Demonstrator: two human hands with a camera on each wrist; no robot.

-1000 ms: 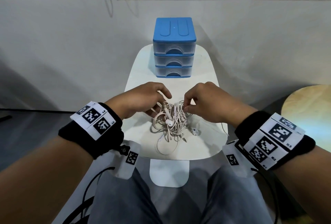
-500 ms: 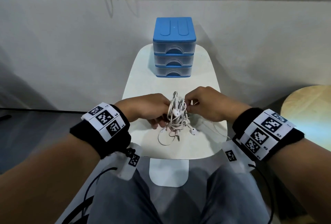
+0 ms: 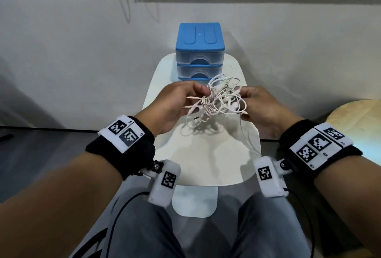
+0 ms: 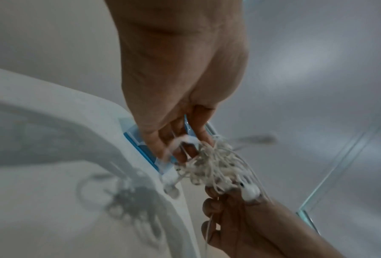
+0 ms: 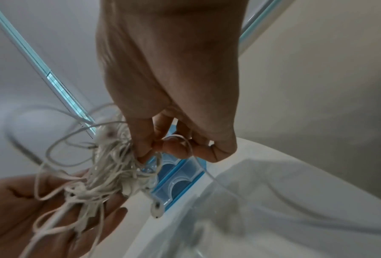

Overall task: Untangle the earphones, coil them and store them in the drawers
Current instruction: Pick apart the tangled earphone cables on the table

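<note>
A tangled bundle of white earphones [image 3: 216, 101] hangs in the air between both hands, above the small white table [image 3: 204, 160]. My left hand [image 3: 181, 101] pinches the bundle's left side [image 4: 209, 162]. My right hand [image 3: 257, 105] pinches the right side, thumb and forefinger closed on a cable [image 5: 180, 139]. Loose loops and an earbud [image 5: 156, 208] dangle below. The blue-topped drawer unit [image 3: 199, 51] stands at the table's far end with its visible drawers closed; the bundle hides its lowest part.
A round wooden table [image 3: 358, 121] sits at the right edge. A wall runs behind the drawer unit. My knees [image 3: 206, 237] are under the table's near edge, with black cables trailing from the wrist devices.
Both hands have lifted the earphone bundle off the table and raised it in front of the drawers, drawing it apart sideways so the loops spread wider.
</note>
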